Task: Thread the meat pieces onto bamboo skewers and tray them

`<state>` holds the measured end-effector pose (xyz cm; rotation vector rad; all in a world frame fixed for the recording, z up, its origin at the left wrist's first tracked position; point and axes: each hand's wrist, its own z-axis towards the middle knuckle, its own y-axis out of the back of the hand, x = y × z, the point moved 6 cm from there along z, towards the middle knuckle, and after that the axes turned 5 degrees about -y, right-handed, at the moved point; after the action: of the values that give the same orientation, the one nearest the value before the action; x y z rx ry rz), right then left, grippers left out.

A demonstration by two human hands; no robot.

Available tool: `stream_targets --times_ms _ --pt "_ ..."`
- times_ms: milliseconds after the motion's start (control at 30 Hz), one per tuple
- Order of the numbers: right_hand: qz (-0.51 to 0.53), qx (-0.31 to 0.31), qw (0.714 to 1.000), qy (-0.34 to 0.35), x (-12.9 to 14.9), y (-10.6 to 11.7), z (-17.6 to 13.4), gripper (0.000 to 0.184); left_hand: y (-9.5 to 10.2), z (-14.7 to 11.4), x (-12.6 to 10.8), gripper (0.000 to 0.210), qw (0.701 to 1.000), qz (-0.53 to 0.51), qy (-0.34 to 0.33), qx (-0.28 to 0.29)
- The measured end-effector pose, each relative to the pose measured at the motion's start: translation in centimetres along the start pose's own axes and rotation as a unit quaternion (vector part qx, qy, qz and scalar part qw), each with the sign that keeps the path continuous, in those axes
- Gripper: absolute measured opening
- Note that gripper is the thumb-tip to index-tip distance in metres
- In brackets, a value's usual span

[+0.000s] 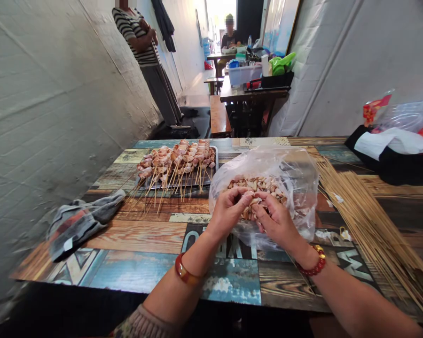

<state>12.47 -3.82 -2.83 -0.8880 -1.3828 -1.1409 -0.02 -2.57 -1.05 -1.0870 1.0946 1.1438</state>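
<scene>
Bag (305, 180) held meat pieces (275, 191); tray (216, 162) held loaded skewers (192, 155).
I saw left hand (229, 209) and right hand (278, 223) pinch one small piece (251, 195) between fingertips, over the bag.

At your left rose a whitish brick wall (31, 98); ahead, a long brown wooden bench (219, 116) stood well short of a bright rectangular opening (216, 10).

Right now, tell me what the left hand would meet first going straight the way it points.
Past the pale piece it holds, the left hand would likely meet the right hand first, over the plastic bag; depth is unclear.
</scene>
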Motion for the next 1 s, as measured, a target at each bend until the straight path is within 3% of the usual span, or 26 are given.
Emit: stream_targets --times_ms 200,333,367,467,533,733,1000 --pt "0.001 -0.011 1.000 0.004 0.2 -0.1 -0.1 0.032 0.3 0.0 0.4 0.031 0.999 -0.025 0.008 -0.040" --pt "0.007 0.021 1.000 0.001 0.4 -0.5 -0.5 0.034 2.5 0.5 0.2 0.031 0.977 -0.133 -0.021 -0.164" --pt "0.013 0.023 1.000 0.003 0.5 -0.4 -0.6 0.034 2.6 0.6 0.1 0.031 0.974 -0.154 -0.020 -0.166" --pt "0.032 0.007 0.999 0.017 1.0 0.0 -0.7 0.034 1.2 0.7 0.7 0.034 0.976 -0.190 0.053 -0.087" --pt "0.014 -0.006 0.999 0.038 1.4 0.3 -0.7 0.033 0.4 0.4 0.9 0.037 0.973 -0.206 0.084 -0.067" --pt "-0.116 -0.046 0.987 0.105 2.4 0.8 -0.9 0.031 -0.3 0.0 1.5 0.032 0.969 -0.218 0.106 -0.056" --pt "-0.143 -0.036 0.983 0.105 2.0 0.6 -0.8 0.036 -0.1 0.0 1.2 0.034 0.969 -0.215 0.100 -0.070"
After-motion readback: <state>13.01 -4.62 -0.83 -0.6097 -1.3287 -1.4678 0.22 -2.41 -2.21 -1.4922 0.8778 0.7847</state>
